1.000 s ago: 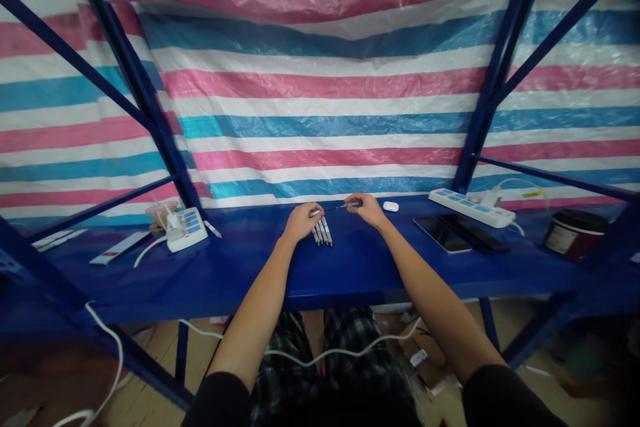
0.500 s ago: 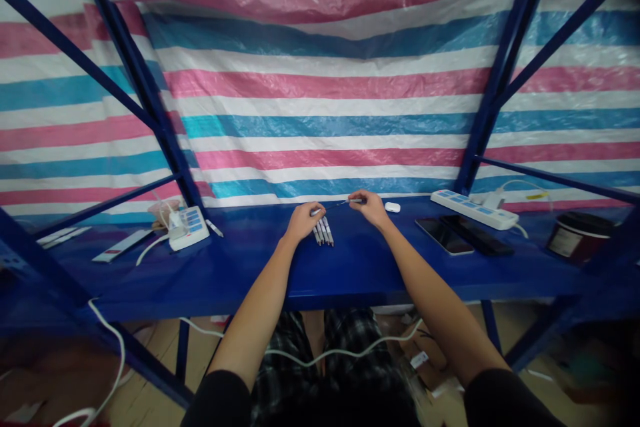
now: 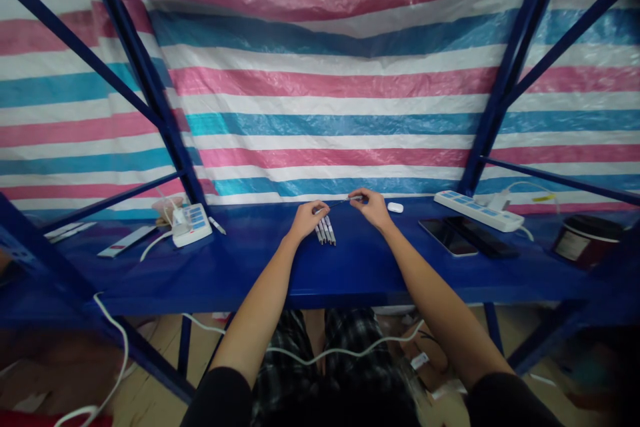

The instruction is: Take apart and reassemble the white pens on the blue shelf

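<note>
My left hand (image 3: 309, 219) is closed in a pinch on one end of a thin dark rod, like a pen refill (image 3: 339, 203). My right hand (image 3: 373, 208) pinches a short light pen barrel (image 3: 356, 198) at the other end. The rod spans the gap between the two hands, just above the table; how it joins the barrel is too small to tell. Several whitish pens (image 3: 326, 232) with dark tips lie side by side on the blue table (image 3: 345, 273), just below my left fingers and partly hidden by them.
A white earbud case (image 3: 395, 207) lies right of my right hand. Farther right are two dark phones (image 3: 450, 238), a power strip (image 3: 477, 210) and a dark tub (image 3: 585, 238). Leftward are another power strip (image 3: 193, 225) and a single pen (image 3: 217, 225). Blue posts (image 3: 145, 73) flank a striped sheet.
The view has shifted slightly. Both hands keep their pinches, the thin rod still stretched between them, and the pens on the table have not visibly moved.
</note>
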Tool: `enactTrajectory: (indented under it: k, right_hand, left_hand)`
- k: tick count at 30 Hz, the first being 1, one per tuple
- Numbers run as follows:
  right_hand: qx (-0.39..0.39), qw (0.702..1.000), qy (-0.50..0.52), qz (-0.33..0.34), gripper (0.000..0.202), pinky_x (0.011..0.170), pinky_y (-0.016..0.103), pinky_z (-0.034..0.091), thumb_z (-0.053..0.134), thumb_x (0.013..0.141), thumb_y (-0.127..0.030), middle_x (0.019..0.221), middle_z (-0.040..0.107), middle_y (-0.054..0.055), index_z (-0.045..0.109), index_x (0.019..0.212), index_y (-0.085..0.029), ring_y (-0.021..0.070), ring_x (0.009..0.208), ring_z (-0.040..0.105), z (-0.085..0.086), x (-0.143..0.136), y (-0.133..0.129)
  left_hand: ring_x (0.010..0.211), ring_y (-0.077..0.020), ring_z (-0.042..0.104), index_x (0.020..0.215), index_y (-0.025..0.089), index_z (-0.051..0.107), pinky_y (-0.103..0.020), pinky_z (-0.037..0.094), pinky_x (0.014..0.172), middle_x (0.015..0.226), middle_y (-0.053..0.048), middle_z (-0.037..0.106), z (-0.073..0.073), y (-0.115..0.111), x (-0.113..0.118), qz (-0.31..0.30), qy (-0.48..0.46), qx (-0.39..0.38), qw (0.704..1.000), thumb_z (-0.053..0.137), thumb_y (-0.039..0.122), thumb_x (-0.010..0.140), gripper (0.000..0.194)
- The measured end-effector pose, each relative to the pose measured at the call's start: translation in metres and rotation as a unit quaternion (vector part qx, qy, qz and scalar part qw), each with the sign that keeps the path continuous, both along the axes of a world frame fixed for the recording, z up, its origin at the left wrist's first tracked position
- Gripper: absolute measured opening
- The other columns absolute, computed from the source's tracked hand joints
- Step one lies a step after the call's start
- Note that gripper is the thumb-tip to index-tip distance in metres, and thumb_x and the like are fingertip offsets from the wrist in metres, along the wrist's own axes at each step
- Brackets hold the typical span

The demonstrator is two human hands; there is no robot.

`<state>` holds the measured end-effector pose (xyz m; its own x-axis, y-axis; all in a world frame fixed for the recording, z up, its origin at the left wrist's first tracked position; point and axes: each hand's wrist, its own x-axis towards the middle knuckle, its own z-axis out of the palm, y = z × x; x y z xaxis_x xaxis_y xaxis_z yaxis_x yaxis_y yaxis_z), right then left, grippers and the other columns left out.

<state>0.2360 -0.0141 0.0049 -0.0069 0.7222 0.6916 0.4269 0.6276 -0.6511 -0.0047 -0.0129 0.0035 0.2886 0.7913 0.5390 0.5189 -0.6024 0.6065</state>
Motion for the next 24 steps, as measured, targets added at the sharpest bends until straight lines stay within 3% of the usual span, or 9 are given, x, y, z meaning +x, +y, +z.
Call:
enactTrajectory:
  k: [7, 16, 21, 24]
  right_hand:
    - [0.030, 0.999, -0.017, 0.009, 0.018, 0.084, 0.036, 0.052, 0.067, 0.080, -0.025, 0.097, 0.074, 0.008, 0.076, 0.095, -0.020, 0.0224, 0.082, 0.065, 0.007, -0.006, -0.011]
    - [0.087, 0.995, -0.044, -0.017, 0.020, 0.090, 0.041, 0.048, 0.062, 0.082, -0.017, 0.097, 0.074, 0.008, 0.075, 0.097, -0.022, 0.0281, 0.102, 0.060, 0.010, -0.003, -0.013]
    - [0.074, 0.996, -0.043, -0.033, 0.020, 0.094, 0.042, 0.046, 0.061, 0.082, -0.019, 0.101, 0.074, 0.008, 0.074, 0.096, -0.022, 0.0276, 0.104, 0.061, 0.006, 0.004, -0.005]
    - [0.032, 0.999, -0.003, -0.026, 0.026, 0.090, 0.041, 0.047, 0.062, 0.083, -0.028, 0.105, 0.074, 0.009, 0.071, 0.107, -0.020, 0.0262, 0.098, 0.064, 0.001, 0.008, 0.004]
  left_hand:
    - [0.078, -0.0184, 0.065, 0.092, 0.016, 0.074, -0.030, 0.050, 0.076, 0.087, -0.005, 0.075, -0.003, 0.006, 0.002, -0.049, -0.060, -0.043, 0.996, 0.065, 0.038, 0.087, 0.024]
    - [0.078, -0.0192, 0.065, 0.090, 0.016, 0.075, -0.030, 0.049, 0.075, 0.085, -0.006, 0.074, -0.003, 0.005, 0.002, -0.054, -0.064, -0.062, 0.995, 0.065, 0.040, 0.086, 0.026]
    - [0.077, -0.0190, 0.064, 0.090, 0.016, 0.075, -0.029, 0.048, 0.074, 0.082, -0.006, 0.074, -0.004, 0.007, 0.000, -0.052, -0.062, -0.058, 0.995, 0.065, 0.041, 0.086, 0.028]
    - [0.079, -0.0193, 0.064, 0.090, 0.016, 0.076, -0.029, 0.048, 0.076, 0.084, -0.006, 0.074, -0.005, 0.009, -0.001, -0.040, -0.051, -0.051, 0.997, 0.065, 0.040, 0.087, 0.026]
